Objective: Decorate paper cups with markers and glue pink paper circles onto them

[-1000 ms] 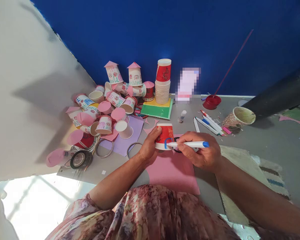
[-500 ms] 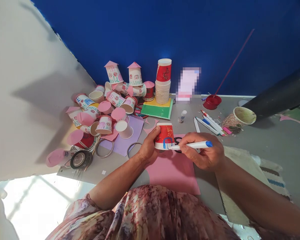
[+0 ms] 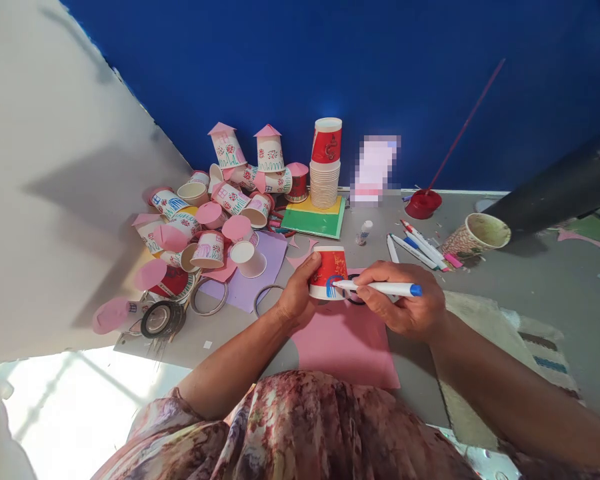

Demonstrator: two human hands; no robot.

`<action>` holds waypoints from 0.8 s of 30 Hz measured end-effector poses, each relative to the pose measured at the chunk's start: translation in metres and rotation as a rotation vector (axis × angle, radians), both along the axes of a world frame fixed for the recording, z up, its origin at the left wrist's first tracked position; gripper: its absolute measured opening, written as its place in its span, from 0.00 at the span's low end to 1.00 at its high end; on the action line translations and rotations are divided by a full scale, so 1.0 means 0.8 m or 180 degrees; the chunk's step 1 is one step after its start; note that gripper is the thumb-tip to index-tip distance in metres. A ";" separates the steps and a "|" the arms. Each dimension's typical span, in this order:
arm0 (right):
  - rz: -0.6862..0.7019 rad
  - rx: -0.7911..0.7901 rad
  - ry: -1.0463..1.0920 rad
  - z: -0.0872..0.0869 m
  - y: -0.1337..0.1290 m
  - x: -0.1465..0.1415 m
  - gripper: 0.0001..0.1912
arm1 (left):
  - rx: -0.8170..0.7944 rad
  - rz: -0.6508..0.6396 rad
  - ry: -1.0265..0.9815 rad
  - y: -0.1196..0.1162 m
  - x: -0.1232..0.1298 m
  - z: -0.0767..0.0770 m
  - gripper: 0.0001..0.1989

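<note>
My left hand (image 3: 299, 289) is wrapped round a red and white paper cup (image 3: 329, 261), gripping its left side above the table. Blue arched lines show on the cup's lower part. In a pinch, my right hand (image 3: 407, 297) holds a white marker pen (image 3: 380, 288) with a blue end. The pen's tip is at the blue lines on the cup. Beneath both hands lies a pink paper sheet (image 3: 347, 347), and black scissors handles (image 3: 354, 293) show partly behind the pen.
Decorated cups with pink tops (image 3: 210, 249) are heaped at the left. A tall cup stack (image 3: 325, 183) stands on a green and yellow booklet (image 3: 315, 220). Several markers (image 3: 425, 247), a glue bottle (image 3: 365, 233) and a patterned cup (image 3: 480, 237) are at the right. Tape rolls (image 3: 157, 320) lie left.
The pen tip has moved up and slightly left across the cup, and the pen is now nearly level. The blue marking has more lines inside it. My left hand stays round the cup.
</note>
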State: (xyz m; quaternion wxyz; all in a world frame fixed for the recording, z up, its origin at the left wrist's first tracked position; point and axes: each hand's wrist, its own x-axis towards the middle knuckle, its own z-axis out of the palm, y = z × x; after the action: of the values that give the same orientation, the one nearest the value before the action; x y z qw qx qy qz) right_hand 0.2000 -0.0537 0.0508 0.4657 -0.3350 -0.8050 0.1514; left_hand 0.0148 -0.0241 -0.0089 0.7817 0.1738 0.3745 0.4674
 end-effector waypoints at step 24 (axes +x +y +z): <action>-0.0194 -0.0134 0.0104 0.006 -0.003 0.006 0.06 | -0.0285 -0.0039 -0.0170 -0.001 -0.001 0.012 0.17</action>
State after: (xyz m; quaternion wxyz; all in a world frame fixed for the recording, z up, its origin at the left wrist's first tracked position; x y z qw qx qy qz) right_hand 0.2045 -0.0558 0.0558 0.4759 -0.3667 -0.7833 0.1595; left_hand 0.0138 -0.0247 0.0005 0.8012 0.1284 0.3730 0.4499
